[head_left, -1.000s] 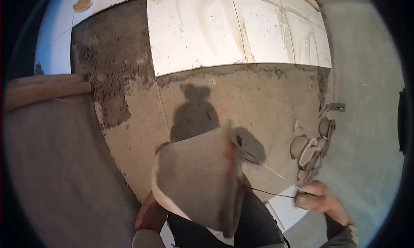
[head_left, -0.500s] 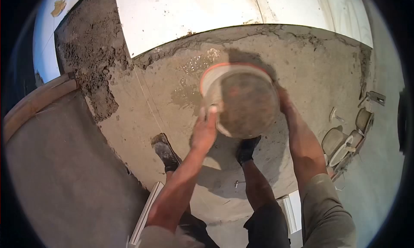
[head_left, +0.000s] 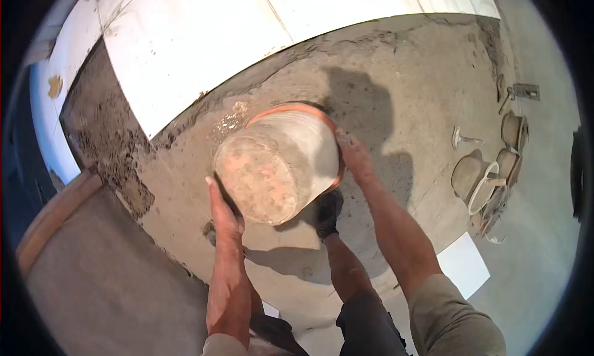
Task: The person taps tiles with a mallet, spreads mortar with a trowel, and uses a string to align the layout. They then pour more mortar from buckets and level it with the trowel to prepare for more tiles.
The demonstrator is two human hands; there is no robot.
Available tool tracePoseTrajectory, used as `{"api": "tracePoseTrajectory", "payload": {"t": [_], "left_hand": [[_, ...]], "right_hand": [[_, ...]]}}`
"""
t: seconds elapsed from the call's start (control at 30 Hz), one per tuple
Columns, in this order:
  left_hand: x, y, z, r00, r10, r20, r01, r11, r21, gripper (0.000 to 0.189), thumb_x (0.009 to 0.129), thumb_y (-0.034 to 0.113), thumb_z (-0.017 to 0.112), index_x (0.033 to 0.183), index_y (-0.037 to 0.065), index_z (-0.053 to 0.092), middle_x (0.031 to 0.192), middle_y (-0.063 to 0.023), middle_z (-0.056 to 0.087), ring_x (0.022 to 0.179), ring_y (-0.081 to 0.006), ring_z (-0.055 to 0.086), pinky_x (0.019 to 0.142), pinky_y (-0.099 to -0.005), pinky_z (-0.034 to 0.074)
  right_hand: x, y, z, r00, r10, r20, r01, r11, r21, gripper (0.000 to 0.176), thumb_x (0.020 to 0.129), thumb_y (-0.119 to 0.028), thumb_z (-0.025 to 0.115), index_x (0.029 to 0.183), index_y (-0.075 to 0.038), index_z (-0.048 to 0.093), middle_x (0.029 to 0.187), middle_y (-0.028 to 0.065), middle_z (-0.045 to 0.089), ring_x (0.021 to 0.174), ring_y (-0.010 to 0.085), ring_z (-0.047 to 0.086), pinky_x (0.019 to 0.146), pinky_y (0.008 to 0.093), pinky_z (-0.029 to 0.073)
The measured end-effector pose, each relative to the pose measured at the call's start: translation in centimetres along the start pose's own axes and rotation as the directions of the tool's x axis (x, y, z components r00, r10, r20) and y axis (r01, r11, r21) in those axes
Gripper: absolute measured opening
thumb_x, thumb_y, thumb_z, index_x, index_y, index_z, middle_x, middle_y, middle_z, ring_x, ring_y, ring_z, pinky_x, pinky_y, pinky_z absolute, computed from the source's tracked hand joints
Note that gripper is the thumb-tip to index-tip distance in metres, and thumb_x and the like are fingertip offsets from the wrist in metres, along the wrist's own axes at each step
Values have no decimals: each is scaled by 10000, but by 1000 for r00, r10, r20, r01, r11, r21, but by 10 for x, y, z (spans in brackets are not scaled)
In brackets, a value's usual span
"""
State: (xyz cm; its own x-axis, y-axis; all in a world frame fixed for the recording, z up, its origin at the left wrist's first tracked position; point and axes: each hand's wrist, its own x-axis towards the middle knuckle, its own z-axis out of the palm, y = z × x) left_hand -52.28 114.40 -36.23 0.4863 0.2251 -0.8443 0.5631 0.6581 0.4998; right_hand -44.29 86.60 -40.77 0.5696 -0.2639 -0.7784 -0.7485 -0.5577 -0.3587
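Observation:
A mortar-smeared bucket [head_left: 257,170] with an orange rim is tipped over above the wet floor, its caked base turned up toward me and its mouth facing away. The inside of the bucket is hidden. My right hand [head_left: 356,159] grips the orange rim on the right side, fingers curled around the edge. Against the lower left side of the base rests my left hand [head_left: 226,210], supporting the bucket with the palm; part of its fingers is hidden behind it. Wet, shiny mortar [head_left: 229,124] lies on the floor just beyond the bucket.
Large white tiles [head_left: 204,40] cover the far floor. Rough mortar [head_left: 102,117] lies at the left beside a curved brown edge [head_left: 59,217]. A hammer-like tool [head_left: 464,138], dirty containers [head_left: 467,173] and a trowel [head_left: 526,91] lie at the right. A white tile piece [head_left: 464,264] lies near my right arm.
The bucket has moved left and turned, so its base now points to the lower left. My left hand has shifted left along the base, and my right hand now shows on the rim.

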Motion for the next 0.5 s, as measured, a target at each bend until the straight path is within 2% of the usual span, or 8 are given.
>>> {"api": "tracePoseTrajectory", "payload": {"t": [0.07, 0.13, 0.17, 0.2, 0.23, 0.27, 0.37, 0.5], "left_hand": [[-11, 7, 6, 999, 41, 22, -40, 999, -17, 711, 937, 563, 372, 1389, 16, 328, 1389, -166, 397, 1264, -278, 410, 1060, -383, 320], [-28, 16, 17, 990, 117, 82, -120, 992, 25, 653, 961, 516, 363, 1373, 9, 360, 1341, -165, 447, 1227, -249, 444, 1034, -356, 344], [-44, 23, 31, 980, 188, 65, -198, 951, 236, 625, 972, 487, 358, 1359, -3, 378, 1318, -165, 464, 1208, -233, 454, 1026, -342, 344], [-56, 26, 46, 962, 266, 67, -269, 862, 429, 598, 983, 457, 353, 1346, -15, 396, 1296, -164, 481, 1190, -217, 464, 1017, -328, 345], [-65, 23, 61, 950, 288, 118, -311, 894, 323, 565, 986, 399, 376, 1362, -23, 360, 1317, -153, 451, 1192, -222, 446, 1030, -345, 331], [-86, 33, 92, 926, 330, 183, -377, 809, 451, 567, 987, 387, 373, 1368, -33, 355, 1317, -150, 449, 1215, -220, 420, 1045, -330, 300], [-117, 41, 144, 758, 370, 538, -633, 616, 469, 567, 967, 339, 425, 1388, -30, 336, 1424, -187, 374, 1322, -293, 347, 1077, -355, 261], [-159, 36, 208, 543, 398, 739, -786, 551, 280, 648, 911, 380, 522, 1383, -27, 346, 1409, -222, 375, 1332, -356, 331, 1111, -475, 140]], "right_hand": [[6, 17, 4, 998, -50, -42, 50, 999, -8, 597, 905, -554, 456, 910, 10, 652, 865, 233, 616, 811, 308, 594, 743, 407, 448], [8, 29, 9, 984, -101, -144, 131, 967, 220, 594, 905, -547, 465, 865, 12, 661, 796, 176, 627, 713, 255, 567, 692, 365, 455], [-5, 25, -2, 1000, 8, 13, -13, 915, 403, 561, 903, -528, 492, 946, 2, 672, 808, 134, 648, 746, 204, 596, 697, 330, 465], [-14, 31, -11, 1000, 0, 10, -5, 910, 415, 561, 903, -528, 492, 946, 2, 672, 808, 134, 648, 746, 204, 596, 697, 330, 465], [-24, 38, -21, 1000, 31, -4, -24, 854, 519, 545, 907, -512, 495, 996, -1, 661, 859, 114, 653, 791, 181, 600, 714, 323, 473], [-35, 45, -36, 998, 57, -17, -35, 787, 616, 533, 912, -496, 497, 1047, -4, 651, 910, 95, 657, 836, 159, 604, 731, 315, 481], [-72, 77, -81, 983, 186, -3, -118, 634, 764, 514, 922, -474, 481, 1092, -9, 618, 957, 96, 643, 880, 170, 595, 757, 319, 478], [-81, 114, -112, 949, 311, 44, -192, 465, 864, 493, 936, -443, 459, 1152, -15, 574, 1020, 98, 626, 940, 184, 584, 791, 325, 475]]}}
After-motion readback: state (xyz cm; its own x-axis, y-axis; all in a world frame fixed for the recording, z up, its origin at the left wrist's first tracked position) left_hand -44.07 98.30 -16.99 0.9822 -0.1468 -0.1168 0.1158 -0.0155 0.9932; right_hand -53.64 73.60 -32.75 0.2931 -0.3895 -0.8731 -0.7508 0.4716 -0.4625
